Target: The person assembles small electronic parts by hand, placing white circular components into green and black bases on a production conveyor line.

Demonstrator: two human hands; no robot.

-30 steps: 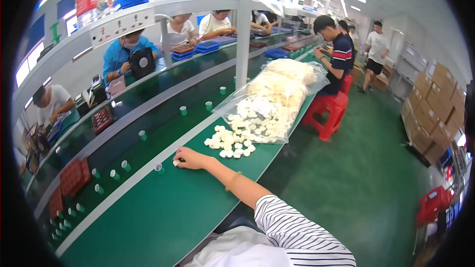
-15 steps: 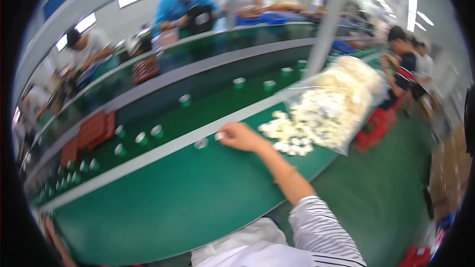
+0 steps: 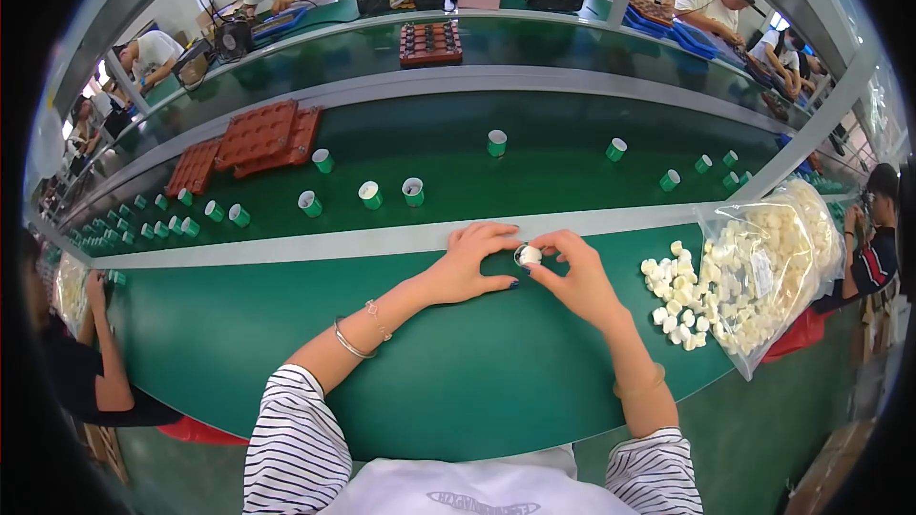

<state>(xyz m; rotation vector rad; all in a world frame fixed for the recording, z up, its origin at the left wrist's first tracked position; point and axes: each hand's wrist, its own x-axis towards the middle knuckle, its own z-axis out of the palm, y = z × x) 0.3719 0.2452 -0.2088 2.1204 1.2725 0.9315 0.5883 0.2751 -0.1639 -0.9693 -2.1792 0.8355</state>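
At the middle of the bench's far edge, my two hands meet around one small round piece. My left hand curves its index finger and thumb about a dark-rimmed ring-like piece, its other fingers stretched beyond. From the other side my right hand pinches a small white plug against that piece. Fingertips partly hide the contact, so how deep the plug sits cannot be seen. To the right, a pile of loose white plugs lies beside a clear plastic bag full of them.
Beyond the pale rail, a green conveyor carries several green cups with white rims and stacked reddish-brown trays. People sit opposite and at both sides. A slanted metal post stands at right.
My view has turned to the right and levelled. My left hand has come in to the ring-like piece, and my right hand has brought a white plug to it.
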